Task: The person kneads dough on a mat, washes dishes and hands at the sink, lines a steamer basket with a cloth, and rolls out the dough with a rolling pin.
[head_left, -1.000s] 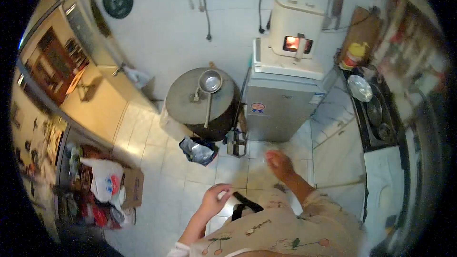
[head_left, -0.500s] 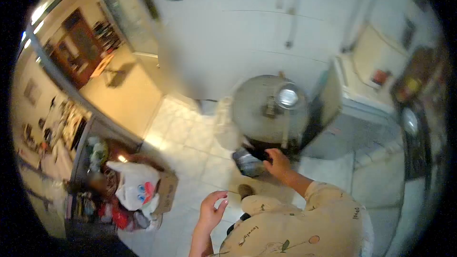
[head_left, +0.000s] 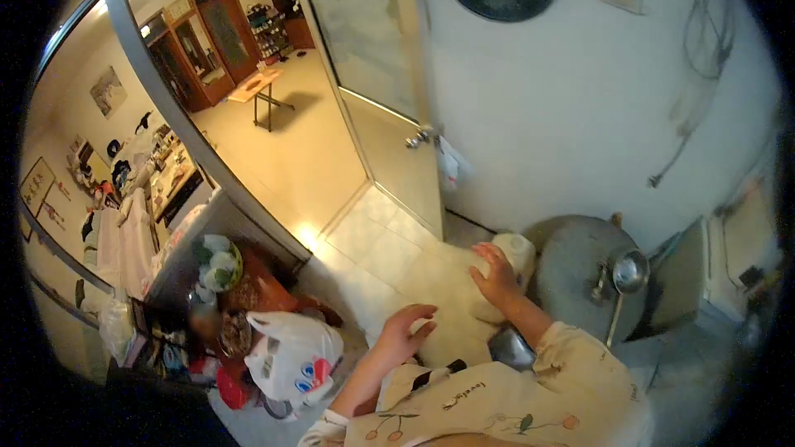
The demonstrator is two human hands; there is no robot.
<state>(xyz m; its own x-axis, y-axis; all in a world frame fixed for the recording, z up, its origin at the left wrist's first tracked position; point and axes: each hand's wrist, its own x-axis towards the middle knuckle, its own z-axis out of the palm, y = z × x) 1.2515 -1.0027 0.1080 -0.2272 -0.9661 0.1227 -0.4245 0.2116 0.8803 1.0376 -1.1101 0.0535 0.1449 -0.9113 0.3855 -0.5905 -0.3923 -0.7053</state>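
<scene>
Vat (head_left: 571, 269), right of right hand (head_left: 498, 281): probably heavy, stiff; grip at edge. Bag (head_left: 291, 371), left of left hand (head_left: 399, 333): probably soft; grip top. Right fingers slightly spread, left loosely curved, thumb apart; both empty.

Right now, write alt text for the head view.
A person's left hand and right hand hover, seemingly empty, above a tiled floor. At right, a ladle lies on a round grey lid; at left sits a white plastic bag; beyond, a door stands open.

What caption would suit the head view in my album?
Left hand and right hand, apparently empty, hover between a white bag and a ladle on a lid.
</scene>
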